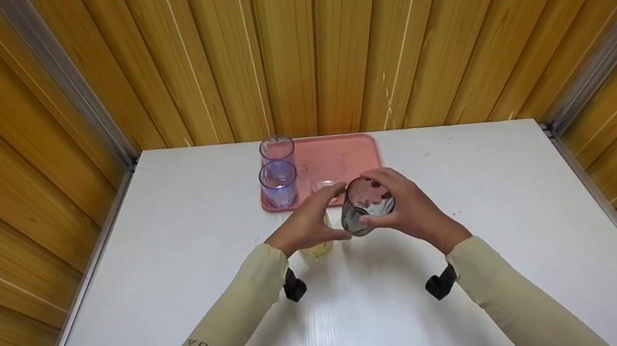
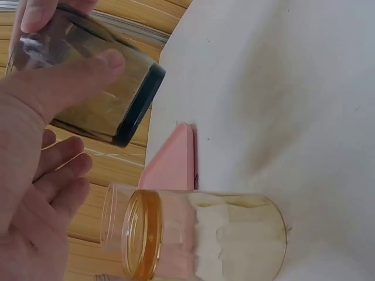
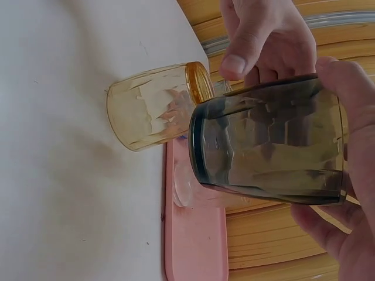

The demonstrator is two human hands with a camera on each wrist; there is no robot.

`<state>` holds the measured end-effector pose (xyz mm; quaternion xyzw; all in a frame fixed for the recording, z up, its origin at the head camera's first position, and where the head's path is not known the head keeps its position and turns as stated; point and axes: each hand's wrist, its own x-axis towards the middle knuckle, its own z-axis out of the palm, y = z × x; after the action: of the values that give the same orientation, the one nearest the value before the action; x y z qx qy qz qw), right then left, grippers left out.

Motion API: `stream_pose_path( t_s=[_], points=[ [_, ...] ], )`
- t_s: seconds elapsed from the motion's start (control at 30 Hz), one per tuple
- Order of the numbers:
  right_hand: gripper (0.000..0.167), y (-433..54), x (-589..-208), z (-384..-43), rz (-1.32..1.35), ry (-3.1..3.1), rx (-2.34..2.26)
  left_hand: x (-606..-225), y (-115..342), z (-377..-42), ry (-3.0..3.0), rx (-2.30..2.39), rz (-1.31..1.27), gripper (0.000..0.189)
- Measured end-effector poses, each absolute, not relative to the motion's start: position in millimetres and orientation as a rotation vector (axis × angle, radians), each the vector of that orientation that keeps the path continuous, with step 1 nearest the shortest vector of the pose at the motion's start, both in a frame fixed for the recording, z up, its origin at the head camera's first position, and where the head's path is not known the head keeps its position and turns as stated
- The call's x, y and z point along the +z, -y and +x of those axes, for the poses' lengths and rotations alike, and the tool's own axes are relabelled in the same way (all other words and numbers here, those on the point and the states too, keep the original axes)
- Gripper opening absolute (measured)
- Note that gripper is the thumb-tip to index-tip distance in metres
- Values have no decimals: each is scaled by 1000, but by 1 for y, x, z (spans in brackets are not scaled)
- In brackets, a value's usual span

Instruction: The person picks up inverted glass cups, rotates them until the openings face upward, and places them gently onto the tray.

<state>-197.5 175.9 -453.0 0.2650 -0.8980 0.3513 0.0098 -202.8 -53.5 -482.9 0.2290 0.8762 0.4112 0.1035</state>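
Note:
My right hand (image 1: 413, 206) grips a smoky grey tumbler (image 1: 356, 221) near its rim, thumb on one side and fingers on the other. The tumbler is held above the table, slightly tilted, its thick dark base (image 3: 199, 143) downward. My left hand (image 1: 307, 222) is beside the tumbler, thumb and fingers spread in a loose curve; in the left wrist view its thumb (image 2: 105, 64) overlaps the glass, and whether it touches is unclear. A yellow tumbler (image 2: 246, 234) stands upside down on the table below my left hand, its amber base up, partly hidden in the head view.
Behind the hands a pink tray (image 1: 342, 152) lies on the white table (image 1: 197, 215). On its left side are a blue-purple tumbler (image 1: 280, 187) and another purplish tumbler (image 1: 277, 148). A clear glass (image 3: 183, 184) sits near its front edge. Wood-patterned walls (image 1: 288, 46) surround the table.

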Motion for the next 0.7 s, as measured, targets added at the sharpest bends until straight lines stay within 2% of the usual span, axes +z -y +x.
stream_pose_path(
  t_s=[0.3,0.7],
  points=[
    [74,-177,-456,-201,737,2822,1076,-481,68,-210,-2731,823,573,68],
    [74,-178,-463,-207,655,2798,1029,-484,70,-216,-2800,565,626,51]
  ],
)
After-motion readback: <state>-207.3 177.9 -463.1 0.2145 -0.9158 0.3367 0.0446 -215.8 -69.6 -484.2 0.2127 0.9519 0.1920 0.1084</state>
